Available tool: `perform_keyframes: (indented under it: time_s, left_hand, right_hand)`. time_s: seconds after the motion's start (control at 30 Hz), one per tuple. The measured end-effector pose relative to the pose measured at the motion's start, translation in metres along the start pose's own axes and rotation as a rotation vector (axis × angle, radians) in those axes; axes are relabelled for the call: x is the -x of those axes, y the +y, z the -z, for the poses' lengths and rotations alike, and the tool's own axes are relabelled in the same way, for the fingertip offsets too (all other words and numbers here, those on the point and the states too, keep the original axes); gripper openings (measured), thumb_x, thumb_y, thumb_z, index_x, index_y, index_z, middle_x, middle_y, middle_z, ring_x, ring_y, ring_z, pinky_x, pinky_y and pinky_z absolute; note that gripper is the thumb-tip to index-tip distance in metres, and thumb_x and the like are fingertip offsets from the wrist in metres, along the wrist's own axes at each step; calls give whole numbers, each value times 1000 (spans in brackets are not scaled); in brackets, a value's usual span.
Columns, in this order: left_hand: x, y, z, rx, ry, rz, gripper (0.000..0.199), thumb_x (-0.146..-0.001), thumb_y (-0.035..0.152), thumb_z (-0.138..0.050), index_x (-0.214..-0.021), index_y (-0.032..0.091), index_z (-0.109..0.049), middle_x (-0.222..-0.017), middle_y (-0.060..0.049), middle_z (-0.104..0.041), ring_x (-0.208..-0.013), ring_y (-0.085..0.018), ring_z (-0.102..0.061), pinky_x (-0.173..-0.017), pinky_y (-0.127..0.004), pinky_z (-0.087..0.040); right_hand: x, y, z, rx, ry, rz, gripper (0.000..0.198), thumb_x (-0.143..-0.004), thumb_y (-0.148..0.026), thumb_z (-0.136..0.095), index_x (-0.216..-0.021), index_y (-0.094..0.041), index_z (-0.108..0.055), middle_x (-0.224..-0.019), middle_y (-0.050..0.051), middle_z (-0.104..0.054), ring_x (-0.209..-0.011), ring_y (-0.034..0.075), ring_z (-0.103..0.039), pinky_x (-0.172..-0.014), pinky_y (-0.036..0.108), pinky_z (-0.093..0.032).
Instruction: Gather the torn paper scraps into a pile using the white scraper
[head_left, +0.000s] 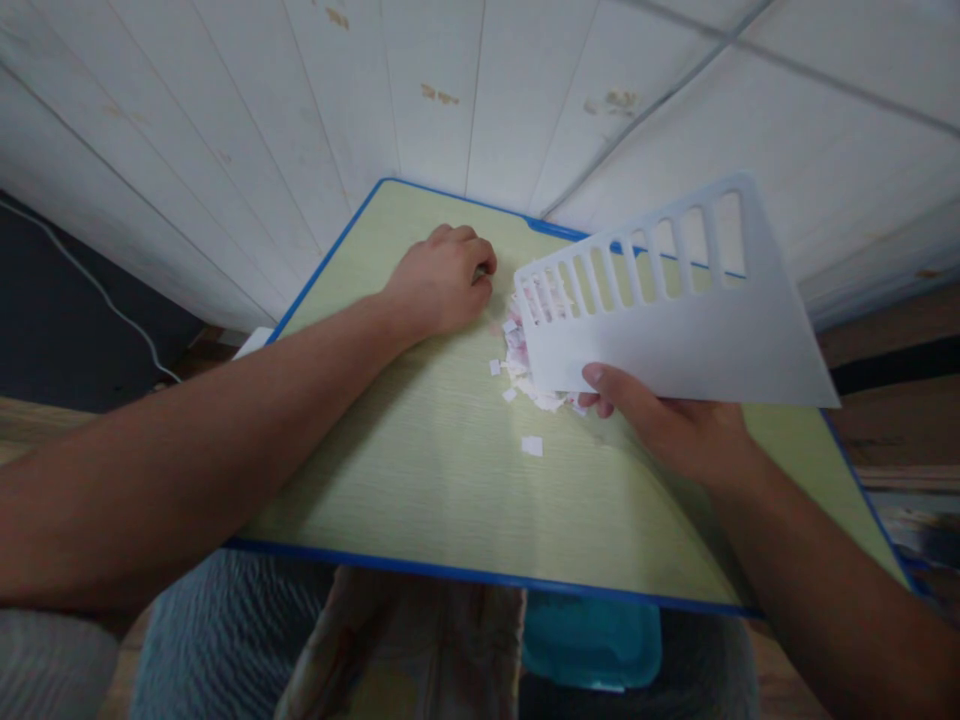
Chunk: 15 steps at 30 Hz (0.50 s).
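Observation:
My right hand [667,425] grips the lower edge of a white plastic sheet with a row of slots [645,350], thumb on its face. The sheet is tilted and partly covers a pile of small white and pinkish paper scraps [517,345] on the table. Left of the pile, my left hand [444,278] rests near the tabletop with its fingers curled closed. Something small and dark shows between thumb and fingers, too little to name. One loose paper scrap [532,446] lies in front of the pile.
The pale green table [420,470] has a blue rim and stands against a white plank wall [427,60]. A grey cable [660,100] runs down the wall. Below the front edge are a teal plastic container [592,640] and a brownish bag-like item [420,640].

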<state>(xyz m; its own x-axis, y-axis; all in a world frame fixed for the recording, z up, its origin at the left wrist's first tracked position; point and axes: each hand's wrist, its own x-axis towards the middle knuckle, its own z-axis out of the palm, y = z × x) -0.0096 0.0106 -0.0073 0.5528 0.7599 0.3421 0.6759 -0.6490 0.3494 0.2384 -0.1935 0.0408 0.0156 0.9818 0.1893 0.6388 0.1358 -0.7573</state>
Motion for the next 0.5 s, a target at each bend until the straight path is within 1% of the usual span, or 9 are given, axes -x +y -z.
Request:
perform_keyframes:
  time_s: [0.1,0.17,0.27,0.37,0.43,0.5]
  left_hand:
    - [-1,-3,-2,25,2,9,19,-101,24,-68,-115,26,-81,-127,-11,-77,-131,-38,-66,-116,-56,-57]
    - [-2,-4,-3,35,-1,13,17,-101,26,-70,-115,27,-81,-127,-11,-77,-133,-39,-65,-117,-56,-57]
    - [-2,-1,-1,16,-12,18,19,-102,25,-69,-117,26,-81,-129,-12,-77,-135,-39,-65,-118,-56,-56]
    - [-1,6,5,-55,-55,21,26,-104,22,-63,-123,21,-81,-135,-14,-77,-137,-37,-67,-119,-55,-57]
    - [0,10,8,-90,-63,25,29,-104,22,-60,-124,20,-81,-137,-14,-77,-137,-36,-67,-119,-54,-58]
    - [1,12,10,-95,-52,31,30,-103,23,-58,-122,24,-81,-137,-12,-78,-136,-35,-67,-119,-54,-59]
  right_hand:
    - [2,-4,1,-39,-46,-32,34,-96,-46,-86,-66,-34,-75,-68,0,-79,-67,29,-79,-84,46,-70]
    - [3,-6,1,-65,-50,-39,35,-94,-44,-87,-65,-32,-74,-66,0,-78,-65,27,-78,-78,43,-70]
    - [3,-7,2,-79,3,-52,37,-95,-43,-85,-63,-31,-72,-65,1,-77,-65,25,-78,-75,41,-69]
    - [3,-5,2,-67,18,-67,37,-92,-42,-86,-61,-30,-70,-61,0,-74,-59,24,-74,-67,38,-66]
    - [2,-4,3,-64,31,-49,35,-91,-39,-87,-61,-30,-71,-61,-1,-74,-57,23,-73,-67,38,-66]
    - [1,-2,4,-65,72,-23,34,-92,-36,-87,-62,-31,-72,-62,-2,-75,-57,23,-73,-70,39,-67]
